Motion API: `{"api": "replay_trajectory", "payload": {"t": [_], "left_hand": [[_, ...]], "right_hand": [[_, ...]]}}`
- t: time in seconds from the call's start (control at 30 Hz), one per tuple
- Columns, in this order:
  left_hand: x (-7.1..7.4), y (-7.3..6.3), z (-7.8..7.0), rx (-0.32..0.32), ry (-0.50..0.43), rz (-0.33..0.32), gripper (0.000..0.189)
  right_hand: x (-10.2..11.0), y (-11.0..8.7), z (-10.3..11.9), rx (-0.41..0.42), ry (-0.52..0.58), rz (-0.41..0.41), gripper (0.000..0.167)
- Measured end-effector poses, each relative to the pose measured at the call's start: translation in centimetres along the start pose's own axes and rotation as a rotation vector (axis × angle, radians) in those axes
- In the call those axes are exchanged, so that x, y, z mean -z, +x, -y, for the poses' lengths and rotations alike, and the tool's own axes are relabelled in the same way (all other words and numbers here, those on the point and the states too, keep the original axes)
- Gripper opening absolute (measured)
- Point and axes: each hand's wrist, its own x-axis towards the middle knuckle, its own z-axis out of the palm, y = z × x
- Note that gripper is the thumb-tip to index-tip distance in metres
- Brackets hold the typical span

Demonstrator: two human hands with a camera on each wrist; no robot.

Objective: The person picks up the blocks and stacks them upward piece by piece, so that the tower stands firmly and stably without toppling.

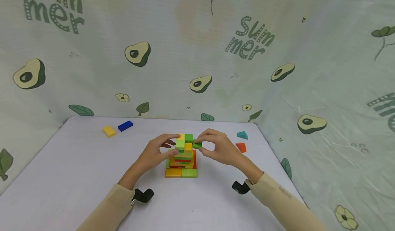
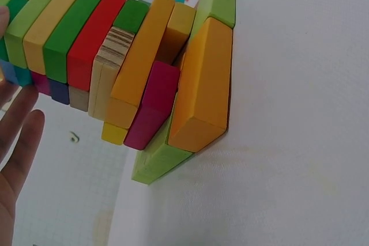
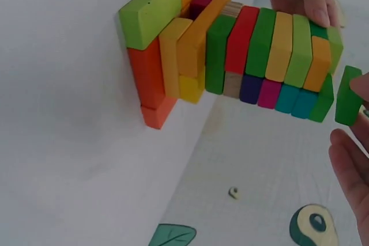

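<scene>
A tall tower of colored wooden blocks (image 1: pixel 184 155) stands on the white table over a wider base of flat blocks. My right hand (image 1: pixel 220 148) pinches a small green block (image 3: pixel 347 96) between thumb and fingers, just right of the tower's top, with a narrow gap between in the right wrist view. My left hand (image 1: pixel 158 152) is at the tower's upper left, fingers loosely spread around the top layers. A light green block (image 1: pixel 180 144) sits there beside its thumb. In the left wrist view, its fingers (image 2: pixel 23 136) look fairly straight beside the stack.
At the back left of the table (image 1: pixel 77 176) lie a yellow block (image 1: pixel 109 131) and a blue block (image 1: pixel 125 125). A teal block (image 1: pixel 242 135) and an orange-red block (image 1: pixel 241 147) lie beyond the right forearm. A printed cloth (image 1: pixel 172 63) hangs behind the table.
</scene>
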Motion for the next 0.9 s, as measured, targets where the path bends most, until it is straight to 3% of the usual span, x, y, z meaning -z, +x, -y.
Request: {"api": "replay_trajectory", "payload": {"t": [0.43, 0.9], "left_hand": [[0.0, 0.0, 0.3, -0.013, -0.010, -0.003, 0.057], [0.0, 0.0, 0.0, 0.004, -0.012, 0.001, 0.057]], "right_hand": [[-1.8, 1.8, 0.0, 0.100, -0.007, 0.023, 0.026], [-2.5, 1.5, -0.3, 0.057, -0.008, 0.006, 0.027]]}}
